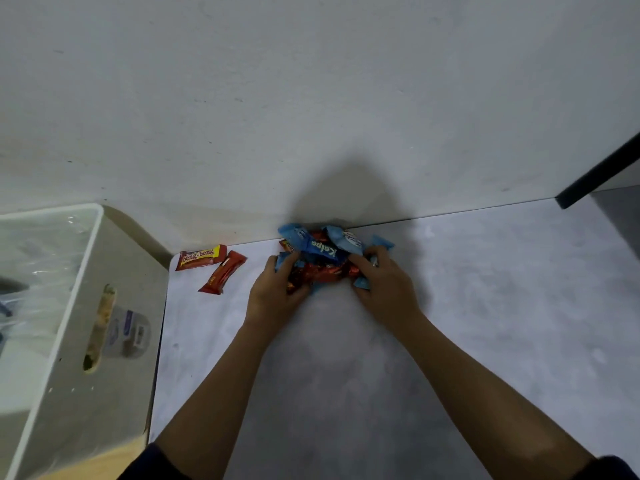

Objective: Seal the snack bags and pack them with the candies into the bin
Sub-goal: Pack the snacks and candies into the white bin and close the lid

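Observation:
A heap of blue and red candy wrappers point(320, 252) lies on the grey table against the wall. My left hand point(277, 292) grips the heap's left side, fingers curled into the red wrappers. My right hand point(382, 282) grips its right side, fingers curled over blue wrappers. Two red candy bars lie apart to the left: one labelled beng-beng point(200, 258) and another point(223, 276) tilted beside it. The white bin point(86, 306) stands at the left edge, with clear plastic inside it.
The grey table point(346, 375) ends at a white wall behind the heap. A dark bar point(599, 174) slants in at the upper right. The bin's side has a slot handle and a sticker.

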Available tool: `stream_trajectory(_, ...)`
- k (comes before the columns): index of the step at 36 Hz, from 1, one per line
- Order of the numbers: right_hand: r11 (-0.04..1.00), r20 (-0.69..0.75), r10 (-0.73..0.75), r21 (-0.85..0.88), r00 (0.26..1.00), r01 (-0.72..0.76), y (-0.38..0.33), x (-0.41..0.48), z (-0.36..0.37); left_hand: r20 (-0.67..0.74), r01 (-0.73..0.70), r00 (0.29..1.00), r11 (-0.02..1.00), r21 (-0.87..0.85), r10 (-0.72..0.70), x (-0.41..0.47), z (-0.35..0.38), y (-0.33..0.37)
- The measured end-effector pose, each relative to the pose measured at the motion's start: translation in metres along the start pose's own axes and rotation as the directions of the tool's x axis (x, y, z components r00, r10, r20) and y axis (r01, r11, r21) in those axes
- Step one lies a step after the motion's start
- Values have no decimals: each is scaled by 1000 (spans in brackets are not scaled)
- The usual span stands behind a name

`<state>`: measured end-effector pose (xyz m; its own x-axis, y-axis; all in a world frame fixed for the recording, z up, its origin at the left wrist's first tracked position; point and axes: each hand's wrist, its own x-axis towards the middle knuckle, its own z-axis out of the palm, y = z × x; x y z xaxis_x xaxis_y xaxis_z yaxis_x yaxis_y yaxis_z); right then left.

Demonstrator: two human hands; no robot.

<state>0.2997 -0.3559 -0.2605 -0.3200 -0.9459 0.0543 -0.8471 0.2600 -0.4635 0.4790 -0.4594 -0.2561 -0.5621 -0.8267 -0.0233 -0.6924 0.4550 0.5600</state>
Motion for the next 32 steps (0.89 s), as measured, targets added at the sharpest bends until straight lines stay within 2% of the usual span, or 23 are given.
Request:
stream_trajectory(8,990,46,15,139,999,-21,2,-12,-8,77,73,995,985,-155,-62,-10,-4,7)
stream_trajectory(15,978,-12,90,190,996,-86,4,-26,-17,119,118,988,968,-219,-94,-20,-8,9)
stream_trajectory(19,971,-39,132,207,990,-121,-2,-35,-29,89,130,990,955,-265,-110,-31,-16,13)
stream_trajectory(26,973,-166,162,191,973,-129,-25,-53,-68,21,44,999,943,-331,-39,-44,-52,39)
stream_trajectory(29,977,-236,110,205,966,-61,-40,-69,-86,3,1,1000,916,-401,0,-55,-73,51)
stream_trajectory(32,962,-246,183,243,952,-122,-65,-89,-110,-44,-68,998,907,-415,55,-75,-94,61)
